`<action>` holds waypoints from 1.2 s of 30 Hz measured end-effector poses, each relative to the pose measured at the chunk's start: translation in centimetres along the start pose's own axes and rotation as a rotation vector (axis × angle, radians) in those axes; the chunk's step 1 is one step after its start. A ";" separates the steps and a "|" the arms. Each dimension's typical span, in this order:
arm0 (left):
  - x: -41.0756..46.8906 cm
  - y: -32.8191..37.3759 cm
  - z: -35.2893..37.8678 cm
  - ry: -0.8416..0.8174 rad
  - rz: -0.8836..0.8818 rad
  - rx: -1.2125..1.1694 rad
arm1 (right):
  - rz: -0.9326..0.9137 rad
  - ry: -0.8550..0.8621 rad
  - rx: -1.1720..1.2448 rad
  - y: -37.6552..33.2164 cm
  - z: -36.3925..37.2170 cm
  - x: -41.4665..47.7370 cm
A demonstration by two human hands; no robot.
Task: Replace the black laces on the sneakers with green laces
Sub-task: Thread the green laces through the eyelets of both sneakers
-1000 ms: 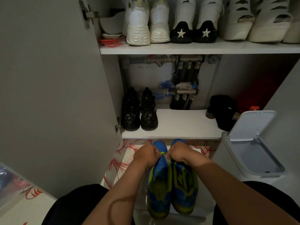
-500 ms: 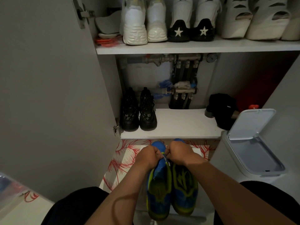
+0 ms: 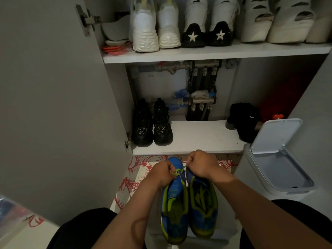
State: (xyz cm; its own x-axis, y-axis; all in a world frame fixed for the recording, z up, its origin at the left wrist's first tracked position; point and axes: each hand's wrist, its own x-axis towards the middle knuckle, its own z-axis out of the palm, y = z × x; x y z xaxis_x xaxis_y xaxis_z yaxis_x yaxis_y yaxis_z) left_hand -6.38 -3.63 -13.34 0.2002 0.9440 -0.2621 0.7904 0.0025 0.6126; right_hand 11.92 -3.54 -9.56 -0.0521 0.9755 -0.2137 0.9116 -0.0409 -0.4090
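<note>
Two blue sneakers with green trim stand side by side between my knees, the left sneaker [image 3: 174, 209] and the right sneaker [image 3: 203, 207], toes pointing away. Loose green lace lies inside the right one. A green lace [image 3: 177, 172] runs across the top of the left sneaker. My left hand [image 3: 161, 174] and my right hand [image 3: 201, 165] are both fisted, each pinching an end of that lace over the toe area. I see no black laces.
An open cupboard lies ahead: black boots [image 3: 152, 124] on the lower shelf [image 3: 197, 139], white and star-marked shoes [image 3: 179, 26] on the upper shelf. An open-lidded grey bin [image 3: 280, 159] stands to the right, the cupboard door [image 3: 53, 105] to the left. Red-patterned flooring lies below.
My hands have drawn slightly apart and the green lace between them now shows. The right hand rose a little. The sneakers stay put.
</note>
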 end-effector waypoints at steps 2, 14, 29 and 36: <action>-0.3 0.4 -0.2 -0.008 0.016 0.068 | 0.007 0.015 -0.003 0.1 -0.4 -0.3; -1.5 4.3 -0.2 0.127 0.093 0.034 | -0.001 0.113 0.611 0.2 -2.1 -1.0; -2.1 7.3 -3.8 0.254 0.258 -0.561 | -0.090 -0.141 0.550 0.5 -0.4 -1.2; -2.2 6.7 -4.2 0.125 0.115 -0.548 | -0.064 0.058 0.751 -0.8 -1.5 -1.2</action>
State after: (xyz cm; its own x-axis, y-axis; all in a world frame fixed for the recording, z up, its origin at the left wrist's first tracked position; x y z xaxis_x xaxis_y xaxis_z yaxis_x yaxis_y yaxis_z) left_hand -3.96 -4.31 -5.57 0.1709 0.9800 -0.1018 0.3452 0.0372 0.9378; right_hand 11.89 -4.40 -7.69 -0.0548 0.9899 -0.1305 0.3835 -0.0999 -0.9181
